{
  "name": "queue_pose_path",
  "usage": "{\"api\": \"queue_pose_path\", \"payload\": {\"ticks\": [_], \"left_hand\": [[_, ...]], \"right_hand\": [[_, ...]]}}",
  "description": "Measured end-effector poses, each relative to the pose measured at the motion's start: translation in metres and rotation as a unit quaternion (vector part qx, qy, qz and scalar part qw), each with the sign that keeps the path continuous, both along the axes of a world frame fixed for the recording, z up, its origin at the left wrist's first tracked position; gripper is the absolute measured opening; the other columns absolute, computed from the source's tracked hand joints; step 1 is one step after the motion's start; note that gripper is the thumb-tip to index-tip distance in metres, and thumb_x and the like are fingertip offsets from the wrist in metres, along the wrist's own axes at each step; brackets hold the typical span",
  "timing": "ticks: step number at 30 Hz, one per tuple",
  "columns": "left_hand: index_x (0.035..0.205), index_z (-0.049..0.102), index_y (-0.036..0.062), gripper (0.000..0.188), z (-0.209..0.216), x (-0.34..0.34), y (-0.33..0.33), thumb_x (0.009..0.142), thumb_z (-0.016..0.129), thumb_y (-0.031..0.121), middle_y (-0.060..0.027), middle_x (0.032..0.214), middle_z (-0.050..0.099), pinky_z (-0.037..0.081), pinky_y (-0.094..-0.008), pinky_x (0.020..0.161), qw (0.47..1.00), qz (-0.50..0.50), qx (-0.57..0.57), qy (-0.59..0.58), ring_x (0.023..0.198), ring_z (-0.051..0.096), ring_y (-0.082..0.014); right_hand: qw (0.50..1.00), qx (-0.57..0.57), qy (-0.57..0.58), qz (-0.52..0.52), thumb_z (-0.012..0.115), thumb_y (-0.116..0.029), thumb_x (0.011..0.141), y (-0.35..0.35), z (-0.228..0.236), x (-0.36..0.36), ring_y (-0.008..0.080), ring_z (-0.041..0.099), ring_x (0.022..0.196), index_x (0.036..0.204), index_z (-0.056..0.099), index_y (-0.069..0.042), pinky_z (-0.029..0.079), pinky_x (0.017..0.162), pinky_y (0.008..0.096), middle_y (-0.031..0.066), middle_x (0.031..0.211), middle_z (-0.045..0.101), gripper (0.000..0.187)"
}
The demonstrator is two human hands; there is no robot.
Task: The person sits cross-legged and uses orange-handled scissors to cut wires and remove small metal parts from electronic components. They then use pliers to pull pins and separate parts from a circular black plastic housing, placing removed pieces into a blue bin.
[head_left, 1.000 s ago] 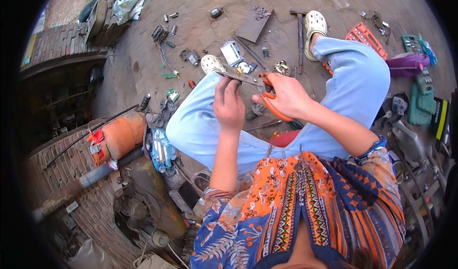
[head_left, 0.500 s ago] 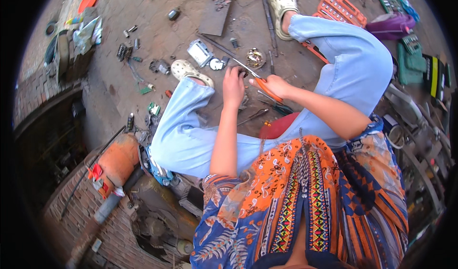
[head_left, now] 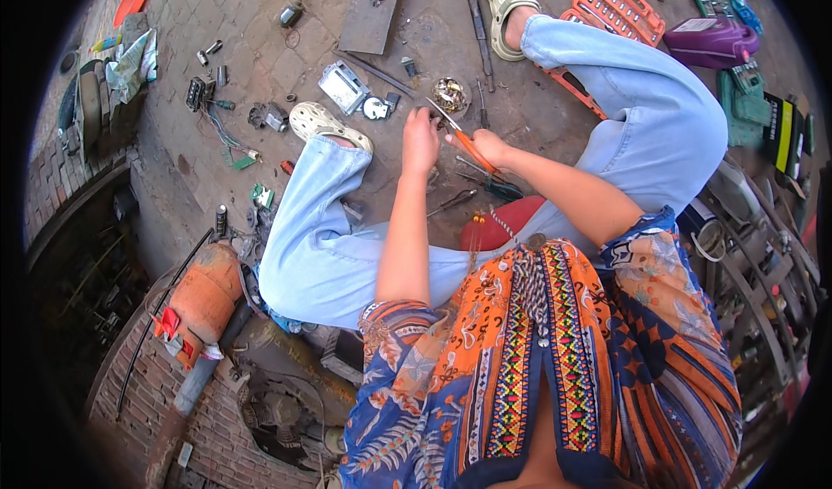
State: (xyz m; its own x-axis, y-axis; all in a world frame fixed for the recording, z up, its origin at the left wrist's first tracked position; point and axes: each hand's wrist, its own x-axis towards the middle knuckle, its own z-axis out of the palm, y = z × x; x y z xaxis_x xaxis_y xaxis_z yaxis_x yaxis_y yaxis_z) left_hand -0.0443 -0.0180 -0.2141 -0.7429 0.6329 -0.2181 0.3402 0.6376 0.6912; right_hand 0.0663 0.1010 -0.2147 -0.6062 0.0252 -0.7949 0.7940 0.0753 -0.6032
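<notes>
My right hand (head_left: 487, 149) is closed around an orange-handled tool (head_left: 471, 147) with a slim metal shaft that points up and left; its exact kind I cannot make out. Its tip reaches beside my left hand (head_left: 421, 139), whose fingers are curled around a small dark part (head_left: 441, 123), mostly hidden by them. Just beyond the hands stands a round dish of small metal pieces (head_left: 449, 95). A grey-white rectangular housing (head_left: 343, 87) and a round white piece (head_left: 375, 107) lie left of it. Closer to me, a screwdriver (head_left: 452, 202) rests on the ground.
A hammer (head_left: 474, 29) and a flat metal plate (head_left: 373, 16) lie farther off. An orange socket case (head_left: 614, 8) and a purple jug (head_left: 712, 42) stand at the far right. Wired parts (head_left: 201, 94) are scattered left. An orange cylinder (head_left: 205, 291) lies near a dark pit (head_left: 87, 264).
The whole view has shifted slightly, so ground items appear farther left and higher. Both hands stay close together, still holding the orange-handled tool and the small part.
</notes>
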Motion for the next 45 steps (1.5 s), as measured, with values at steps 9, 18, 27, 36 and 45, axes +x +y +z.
{"api": "queue_pose_path", "payload": {"ticks": [9, 18, 27, 36, 45], "left_hand": [[0.097, 0.055, -0.0078, 0.015, -0.002, -0.006, 0.015, 0.086, 0.056, 0.002, -0.0143, 0.086, 0.063, 0.052, -0.0266, 0.059, 0.935, 0.219, 0.095, -0.261, 0.068, 0.064, -0.0181], [0.106, 0.052, -0.0117, 0.022, 0.004, -0.004, 0.013, 0.085, 0.055, -0.005, -0.0168, 0.096, 0.061, 0.054, -0.0292, 0.074, 0.848, 0.340, 0.169, -0.369, 0.082, 0.063, -0.0226], [0.105, 0.054, -0.0090, 0.023, 0.054, 0.020, 0.004, 0.082, 0.057, -0.006, -0.0138, 0.095, 0.061, 0.052, -0.0262, 0.071, 0.789, 0.412, 0.251, -0.380, 0.079, 0.061, -0.0194], [0.107, 0.056, -0.0077, 0.025, 0.074, 0.032, 0.019, 0.085, 0.060, 0.003, -0.0127, 0.099, 0.063, 0.049, -0.0256, 0.078, 0.841, 0.307, 0.219, -0.388, 0.085, 0.062, -0.0167], [0.091, 0.064, -0.0027, 0.018, -0.012, 0.004, 0.050, 0.080, 0.051, 0.004, -0.0209, 0.087, 0.066, 0.053, -0.0390, 0.066, 0.965, -0.032, -0.239, 0.104, 0.080, 0.067, -0.0286]], "right_hand": [[0.982, -0.082, -0.084, -0.147, 0.047, -0.078, 0.073, 0.009, 0.018, -0.009, 0.0150, 0.044, 0.046, 0.064, 0.052, -0.003, 0.036, 0.045, 0.0299, 0.0005, 0.053, 0.039, 0.075], [0.982, -0.059, -0.079, -0.162, 0.046, -0.078, 0.072, 0.013, 0.030, -0.008, 0.0246, 0.059, 0.071, 0.067, 0.061, 0.001, 0.045, 0.067, 0.0352, 0.0131, 0.069, 0.060, 0.081], [0.989, -0.047, 0.014, -0.143, 0.048, -0.073, 0.076, -0.001, 0.042, -0.007, 0.0267, 0.063, 0.077, 0.076, 0.063, 0.005, 0.046, 0.070, 0.0374, 0.0183, 0.074, 0.063, 0.079], [0.936, -0.021, 0.131, -0.326, 0.067, -0.013, 0.073, 0.011, 0.055, -0.015, 0.0198, 0.062, 0.073, 0.095, 0.059, 0.003, 0.049, 0.069, 0.0326, 0.0121, 0.080, 0.064, 0.027], [0.842, -0.038, 0.165, -0.512, 0.065, -0.012, 0.082, 0.089, 0.113, -0.026, 0.0073, 0.044, 0.062, 0.092, 0.054, 0.001, 0.038, 0.058, 0.0241, -0.0005, 0.071, 0.050, 0.020]]}}
